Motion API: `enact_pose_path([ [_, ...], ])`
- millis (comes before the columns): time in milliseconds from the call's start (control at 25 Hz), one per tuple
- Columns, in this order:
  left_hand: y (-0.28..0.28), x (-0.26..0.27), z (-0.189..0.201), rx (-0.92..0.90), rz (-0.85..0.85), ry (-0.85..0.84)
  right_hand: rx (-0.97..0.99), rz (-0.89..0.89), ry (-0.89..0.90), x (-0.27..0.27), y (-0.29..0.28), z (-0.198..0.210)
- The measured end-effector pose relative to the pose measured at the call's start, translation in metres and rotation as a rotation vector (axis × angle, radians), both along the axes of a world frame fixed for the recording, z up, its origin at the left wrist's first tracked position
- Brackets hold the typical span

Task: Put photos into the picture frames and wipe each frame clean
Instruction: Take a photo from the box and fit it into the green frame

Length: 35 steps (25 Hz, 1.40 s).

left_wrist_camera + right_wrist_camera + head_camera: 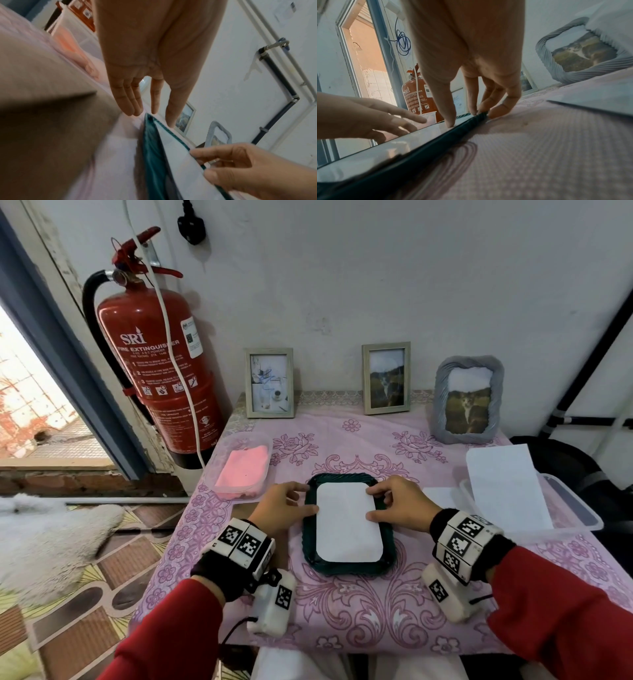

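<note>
A dark green frame [346, 568] lies flat in the middle of the pink flowered tablecloth, with a white sheet [346, 522] lying in its opening. My left hand [286, 503] rests at the frame's upper left, fingers straight, thumb touching the sheet's left edge. My right hand [394, 501] is at the upper right, thumb on the sheet and curled fingers on the rim. The left wrist view shows the left hand [150, 115] with straight fingertips at the frame's [150, 142] corner. The right wrist view shows the right hand [467, 119] pinching the frame's [436, 139] rim.
Three filled frames lean on the back wall: two grey-wood ones [269, 383] [386, 378] and a grey ribbed one [467, 400]. A clear tub with a pink cloth [245, 470] sits left, a clear tub with white sheets [507, 487] right. A fire extinguisher [161, 364] hangs left of the table.
</note>
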<state>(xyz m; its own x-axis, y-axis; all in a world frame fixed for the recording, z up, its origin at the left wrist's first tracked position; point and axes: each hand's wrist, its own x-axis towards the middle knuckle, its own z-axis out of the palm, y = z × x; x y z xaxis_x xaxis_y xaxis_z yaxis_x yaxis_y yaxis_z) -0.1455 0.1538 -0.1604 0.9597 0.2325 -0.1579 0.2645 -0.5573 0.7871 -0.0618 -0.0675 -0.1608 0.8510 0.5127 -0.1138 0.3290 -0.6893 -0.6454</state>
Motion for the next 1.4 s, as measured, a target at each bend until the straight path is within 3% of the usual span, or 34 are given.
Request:
enact_pose_path([
  [200,0.034,-0.031,0.009,0.098,0.118,-0.068,-0.007,0.023,-0.015,0.002,-0.001,0.001],
  [520,0.063,-0.073,-0.011,0.448,0.252,0.235,0.015,0.022,-0.013,0.003,-0.001,-0.001],
  [720,0.057,-0.073,-0.013,0.407,0.369,0.269,0.019,0.023,-0.001,0.003,0.001,-0.002],
  [880,0.054,-0.067,-0.015,0.173,0.476,0.265,0.014,0.026,-0.01,0.003,-0.001,-0.002],
  [1000,0.047,-0.063,-0.018,0.035,0.524,0.15,0.012,0.033,-0.017,0.002,0.001,-0.002],
  [1120,0.041,-0.061,-0.017,0.072,0.518,0.101,0.019,0.032,-0.015,0.003,0.0,-0.002],
  [1280,0.045,-0.061,-0.013,-0.024,0.536,0.111,0.013,0.032,-0.011,0.002,0.0,-0.002],
  [1400,0.036,-0.065,-0.012,0.204,0.47,0.168,0.014,0.037,-0.015,0.002,0.0,-0.002],
])
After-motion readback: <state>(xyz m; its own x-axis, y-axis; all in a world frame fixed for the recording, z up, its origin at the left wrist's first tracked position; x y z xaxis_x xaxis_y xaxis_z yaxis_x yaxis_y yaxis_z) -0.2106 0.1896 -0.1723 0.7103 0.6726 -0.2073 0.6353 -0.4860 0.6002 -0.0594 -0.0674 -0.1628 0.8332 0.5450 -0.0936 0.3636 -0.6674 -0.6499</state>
